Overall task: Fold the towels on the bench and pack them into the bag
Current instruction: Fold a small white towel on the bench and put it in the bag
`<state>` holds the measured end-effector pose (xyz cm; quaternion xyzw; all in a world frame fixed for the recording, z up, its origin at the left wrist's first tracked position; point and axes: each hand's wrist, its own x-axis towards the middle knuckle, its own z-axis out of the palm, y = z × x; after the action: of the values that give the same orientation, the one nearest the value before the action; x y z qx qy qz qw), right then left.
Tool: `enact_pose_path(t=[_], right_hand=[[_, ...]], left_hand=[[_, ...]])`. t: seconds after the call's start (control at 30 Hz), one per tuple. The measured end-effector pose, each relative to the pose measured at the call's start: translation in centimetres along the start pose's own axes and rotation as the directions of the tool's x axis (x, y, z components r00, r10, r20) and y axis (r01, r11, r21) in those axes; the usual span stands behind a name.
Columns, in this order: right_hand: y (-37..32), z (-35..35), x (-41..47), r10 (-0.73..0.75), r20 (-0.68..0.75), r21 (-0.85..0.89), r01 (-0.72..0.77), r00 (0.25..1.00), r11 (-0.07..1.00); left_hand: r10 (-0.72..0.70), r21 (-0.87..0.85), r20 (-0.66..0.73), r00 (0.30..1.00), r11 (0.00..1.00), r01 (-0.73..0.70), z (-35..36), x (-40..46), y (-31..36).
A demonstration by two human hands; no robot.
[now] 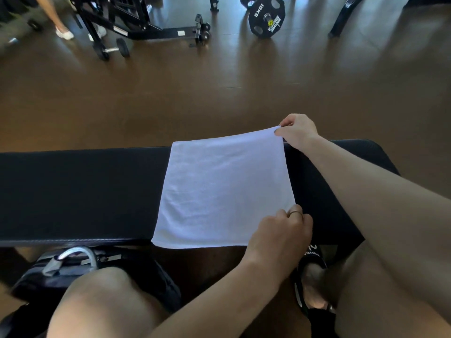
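**Head view: both hands at the right edge of a white towel on the bench**

Head camera looks down over bare knees at a black padded bench (80,191) that runs across the picture. A white towel (224,189) lies spread flat across it, right of the middle; its far edge reaches the bench's far side and its near edge hangs slightly over the near side. The cloth looks smooth, with only faint creases.

The right hand (299,132) is at the towel's far right corner, thumb and fingers pinching that corner and lifting it a little off the padding. The left hand (280,234) sits at the near right corner, with its forearm coming in from below. Its fingers are curled over the edge of the cloth and seem to grip it, though the fingertips are hidden under the knuckles, so the exact hold cannot be told. A thin ring (295,212) shows on one finger of that hand.

Below the bench, on the floor to the left, lies a dark bag (102,272) with a grey handle, partly hidden behind the left knee. A foot in a black slide sandal (311,284) stands beneath the bench on the right.

Farther off, on the brown floor, stand a black machine frame (146,23), a small dumbbell (114,50) and a weight plate (266,17) marked 10KG. Another person's legs show at the upper left.
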<state>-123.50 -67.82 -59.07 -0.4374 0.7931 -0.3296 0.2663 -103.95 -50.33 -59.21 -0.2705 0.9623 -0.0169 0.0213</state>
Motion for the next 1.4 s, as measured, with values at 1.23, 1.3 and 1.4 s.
enact_pose_path(t=[1.23,1.3,1.4], right_hand=[[-10.7,4.0,-2.5,-0.305,0.274,0.616,0.078,0.912,0.784],[-12.0,6.0,-2.4,-0.339,0.324,0.462,0.165,0.883,0.871],[-13.9,8.7,-2.1,-0.394,0.394,0.15,0.364,0.831,0.919]], left_hand=[[-0.779,-0.73,-0.177,0.602,0.514,0.45,-2.5,-11.5,-7.6],[-0.826,-0.785,-0.105,0.554,0.411,0.464,-2.2,-12.5,-7.8],[-0.86,-0.829,-0.055,0.507,0.322,0.457,-1.5,-13.6,-8.1]])
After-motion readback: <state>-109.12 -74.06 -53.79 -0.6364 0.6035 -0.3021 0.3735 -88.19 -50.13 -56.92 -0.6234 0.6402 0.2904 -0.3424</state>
